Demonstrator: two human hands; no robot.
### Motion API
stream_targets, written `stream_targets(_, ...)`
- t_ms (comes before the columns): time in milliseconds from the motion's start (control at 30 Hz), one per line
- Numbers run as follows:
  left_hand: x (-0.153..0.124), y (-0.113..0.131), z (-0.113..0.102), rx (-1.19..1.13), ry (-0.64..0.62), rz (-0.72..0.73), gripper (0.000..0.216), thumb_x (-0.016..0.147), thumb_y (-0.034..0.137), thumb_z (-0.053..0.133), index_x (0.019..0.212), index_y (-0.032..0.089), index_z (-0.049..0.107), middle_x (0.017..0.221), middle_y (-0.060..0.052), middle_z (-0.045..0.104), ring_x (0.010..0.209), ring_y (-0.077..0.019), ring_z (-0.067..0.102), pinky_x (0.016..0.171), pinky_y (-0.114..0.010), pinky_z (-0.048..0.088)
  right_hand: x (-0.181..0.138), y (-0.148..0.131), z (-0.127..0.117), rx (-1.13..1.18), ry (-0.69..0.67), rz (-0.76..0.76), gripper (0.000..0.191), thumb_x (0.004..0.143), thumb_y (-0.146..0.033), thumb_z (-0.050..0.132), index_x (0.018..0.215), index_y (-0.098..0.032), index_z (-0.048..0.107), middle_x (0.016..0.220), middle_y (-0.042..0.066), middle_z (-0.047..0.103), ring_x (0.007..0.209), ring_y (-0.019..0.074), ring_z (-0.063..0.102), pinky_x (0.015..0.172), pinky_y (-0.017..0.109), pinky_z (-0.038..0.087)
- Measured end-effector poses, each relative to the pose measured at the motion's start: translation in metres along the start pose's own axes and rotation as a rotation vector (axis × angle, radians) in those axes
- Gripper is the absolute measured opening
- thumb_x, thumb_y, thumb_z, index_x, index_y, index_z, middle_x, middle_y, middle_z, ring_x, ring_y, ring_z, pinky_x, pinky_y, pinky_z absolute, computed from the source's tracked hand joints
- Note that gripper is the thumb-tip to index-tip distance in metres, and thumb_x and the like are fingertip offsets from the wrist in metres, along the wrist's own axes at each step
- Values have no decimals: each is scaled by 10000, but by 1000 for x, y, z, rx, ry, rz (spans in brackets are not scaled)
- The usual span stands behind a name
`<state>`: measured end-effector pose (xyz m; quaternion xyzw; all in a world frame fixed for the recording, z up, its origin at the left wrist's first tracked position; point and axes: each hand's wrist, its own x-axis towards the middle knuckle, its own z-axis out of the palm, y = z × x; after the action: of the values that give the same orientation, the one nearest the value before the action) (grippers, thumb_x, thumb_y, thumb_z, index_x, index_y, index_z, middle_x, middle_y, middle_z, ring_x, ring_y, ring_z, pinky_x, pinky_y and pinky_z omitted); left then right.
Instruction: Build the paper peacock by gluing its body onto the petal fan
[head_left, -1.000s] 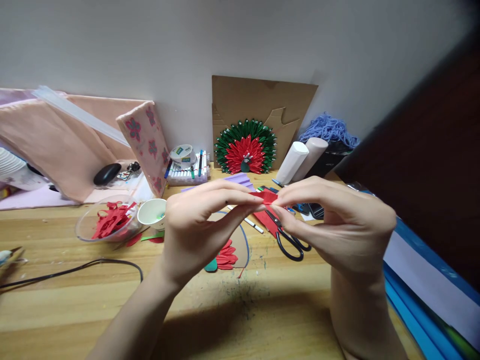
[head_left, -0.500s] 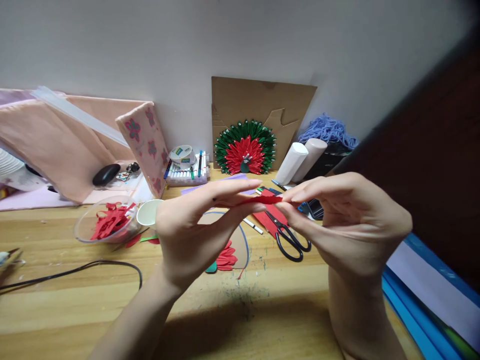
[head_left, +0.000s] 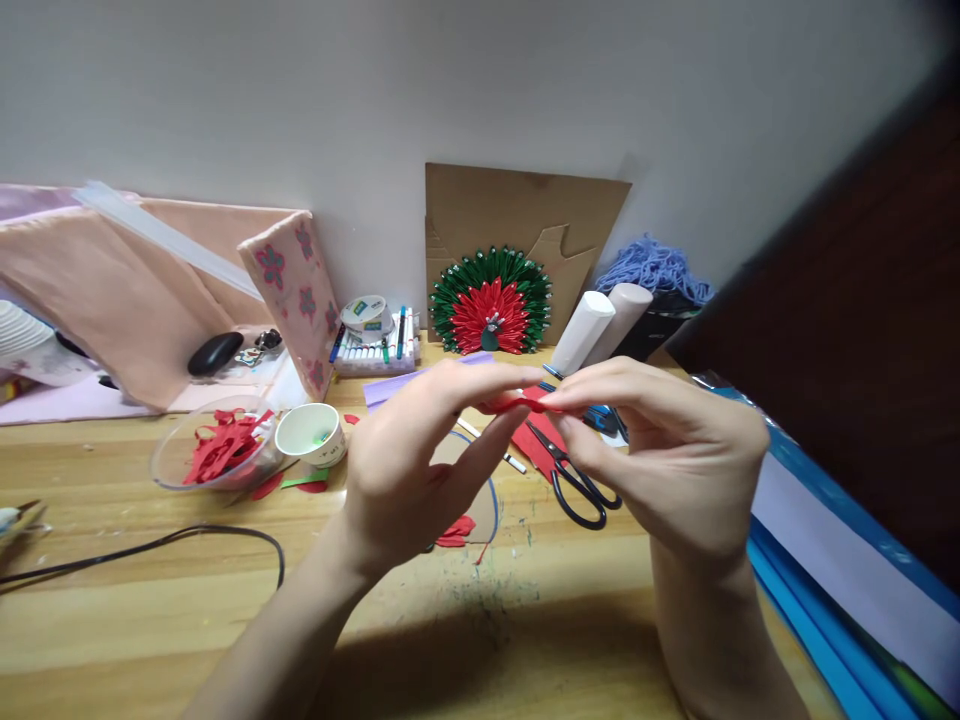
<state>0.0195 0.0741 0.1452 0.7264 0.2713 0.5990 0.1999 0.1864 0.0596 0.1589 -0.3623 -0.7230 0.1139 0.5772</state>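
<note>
Between my two hands, above the table, is a small red piece (head_left: pixel 525 404) that looks like paper or felt. My left hand (head_left: pixel 427 460) pinches its left end between thumb and fingers. At its right end, the thumb and fingertips of my right hand (head_left: pixel 660 450) close on it. Black-handled scissors (head_left: pixel 579 492) lie below on a red sheet (head_left: pixel 534 450). Behind my left hand is a cardboard piece (head_left: pixel 486 500) with a blue outline and red petals (head_left: pixel 456 532), mostly hidden.
A clear bowl of red scraps (head_left: pixel 214 450) and a paper cup (head_left: pixel 311 436) stand left. A green-and-red peacock (head_left: pixel 491 310) leans against cardboard (head_left: pixel 517 210) at the back. Marker pens (head_left: pixel 375 350), white bottle (head_left: pixel 581 332), black cable (head_left: pixel 165 535) and blue folders (head_left: pixel 810 610) lie around.
My hands have come closer together, the right one shifting left. Less of the red piece shows between them, and the paper cup is now more visible.
</note>
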Motion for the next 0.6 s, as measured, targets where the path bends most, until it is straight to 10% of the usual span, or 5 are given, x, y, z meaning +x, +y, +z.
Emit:
stream_targets(367, 8, 5, -7, -372, -201, -450, 345, 867, 424, 519, 1067, 181, 663, 868, -82, 723, 748, -168, 690, 692, -276, 591, 0, 9, -8, -276, 31, -437, 289, 700, -102, 723, 930, -274, 687, 831, 4, 724, 739, 186, 677, 662, 317, 562)
stream_targets(600, 8, 9, -11, -324, -110, -500, 115, 737, 255, 713, 838, 201, 724, 743, -38, 733, 633, -160, 691, 586, -250, 603, -1, 3, -17, -367, -120, -483, 280, 758, -145, 697, 989, -302, 674, 887, -1, 739, 771, 192, 691, 662, 314, 576)
